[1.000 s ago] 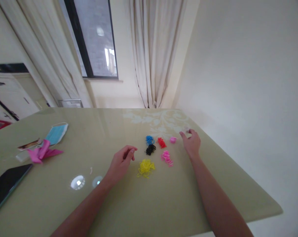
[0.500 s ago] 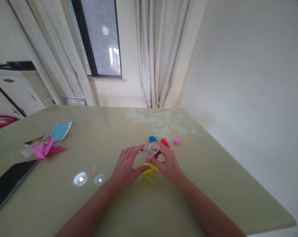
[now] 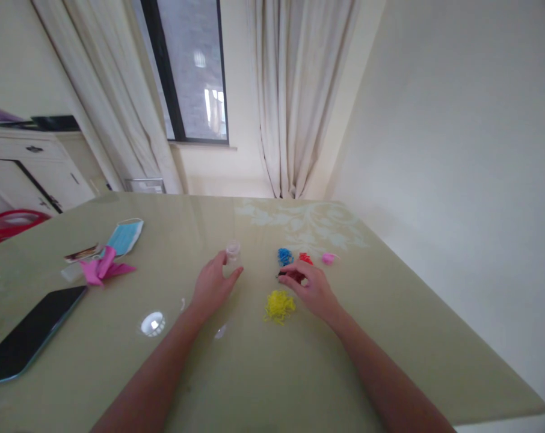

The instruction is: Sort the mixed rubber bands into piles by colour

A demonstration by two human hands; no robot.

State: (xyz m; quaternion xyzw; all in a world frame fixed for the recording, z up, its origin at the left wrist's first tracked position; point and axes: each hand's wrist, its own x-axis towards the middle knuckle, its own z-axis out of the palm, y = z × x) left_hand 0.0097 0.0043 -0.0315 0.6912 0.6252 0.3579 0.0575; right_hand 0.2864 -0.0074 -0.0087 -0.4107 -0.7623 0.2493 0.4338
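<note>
My left hand point(image 3: 213, 282) is curled around a small clear jar point(image 3: 233, 251), with thumb and fingers at its sides and the jar upright on the table. My right hand point(image 3: 312, 287) pinches at some small black strands point(image 3: 281, 274), which show at its fingertips and are partly hidden by them. A blue pile point(image 3: 285, 257) of thin strands lies just beyond these fingers. A red pile point(image 3: 305, 258) is partly covered by the same hand. Nearer to me is a loose yellow pile point(image 3: 280, 307) of thin strands.
A small pink item point(image 3: 329, 258) lies right of the piles. At left on the glossy table point(image 3: 299, 379) are a pink folded piece point(image 3: 103, 267), a blue face mask point(image 3: 124, 237) and a dark phone-like slab point(image 3: 33, 334). A wall point(image 3: 471, 180) runs along the right.
The clear jar has moved left, away from the piles, with my left hand. My right hand has let go of the jar and lowered its fingertips to the black strands.
</note>
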